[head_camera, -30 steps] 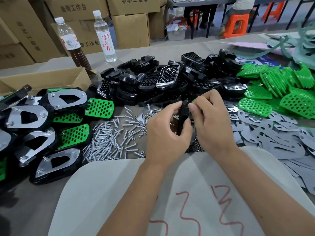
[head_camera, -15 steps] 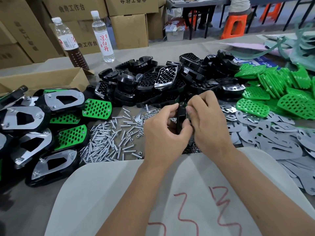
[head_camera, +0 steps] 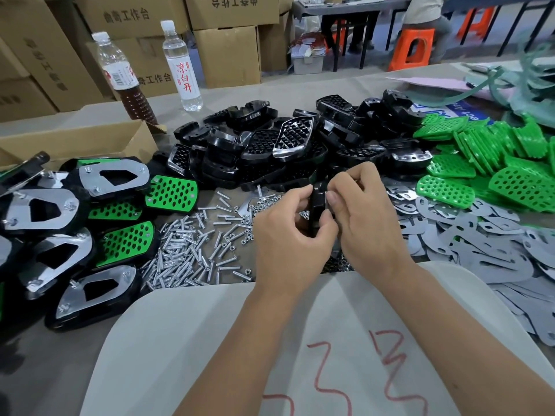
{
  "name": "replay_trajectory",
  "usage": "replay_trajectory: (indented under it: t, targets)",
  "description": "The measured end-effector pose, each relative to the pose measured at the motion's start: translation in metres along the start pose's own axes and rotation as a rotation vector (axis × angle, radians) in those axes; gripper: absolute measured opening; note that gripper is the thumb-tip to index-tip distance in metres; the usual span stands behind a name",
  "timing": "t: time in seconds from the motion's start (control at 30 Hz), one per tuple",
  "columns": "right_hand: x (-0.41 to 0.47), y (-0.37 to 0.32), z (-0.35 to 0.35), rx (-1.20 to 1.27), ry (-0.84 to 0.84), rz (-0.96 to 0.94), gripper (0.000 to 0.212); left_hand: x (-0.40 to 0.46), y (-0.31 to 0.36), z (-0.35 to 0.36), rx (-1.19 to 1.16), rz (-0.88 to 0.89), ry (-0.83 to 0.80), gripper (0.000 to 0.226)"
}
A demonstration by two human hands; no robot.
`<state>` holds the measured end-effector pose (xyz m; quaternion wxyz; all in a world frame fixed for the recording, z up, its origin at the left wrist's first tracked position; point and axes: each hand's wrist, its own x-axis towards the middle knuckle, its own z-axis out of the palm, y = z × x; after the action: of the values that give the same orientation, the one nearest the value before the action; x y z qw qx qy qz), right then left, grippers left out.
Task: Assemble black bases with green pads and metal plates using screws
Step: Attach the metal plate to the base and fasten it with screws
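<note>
Both hands have drifted slightly up-table as I keep my left hand [head_camera: 288,235] and right hand [head_camera: 365,223] clamped on 1 black base [head_camera: 317,205] above the screws [head_camera: 192,250], with 6 finished assemblies [head_camera: 99,283] left, piles remaining.

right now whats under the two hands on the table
Under the left hand and right hand, which grip a black base on edge, lie loose screws and small nuts. The hands cover whatever lies directly beneath them.
</note>
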<state>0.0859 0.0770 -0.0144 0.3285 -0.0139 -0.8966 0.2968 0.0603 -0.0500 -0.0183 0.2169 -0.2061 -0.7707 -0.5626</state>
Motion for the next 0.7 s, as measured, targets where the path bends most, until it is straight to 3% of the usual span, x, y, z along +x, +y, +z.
replay_trajectory:
  t: [0.5,0.7]
  targets:
    - [0.0,0.005,0.002,0.084,0.137,0.106,0.034,-0.003,0.007,0.001,0.134,0.246,-0.046,0.031]
    - [0.002,-0.003,0.0,0.195,0.163,0.334,0.046,-0.003,0.002,0.009,0.208,0.466,-0.038,0.025]
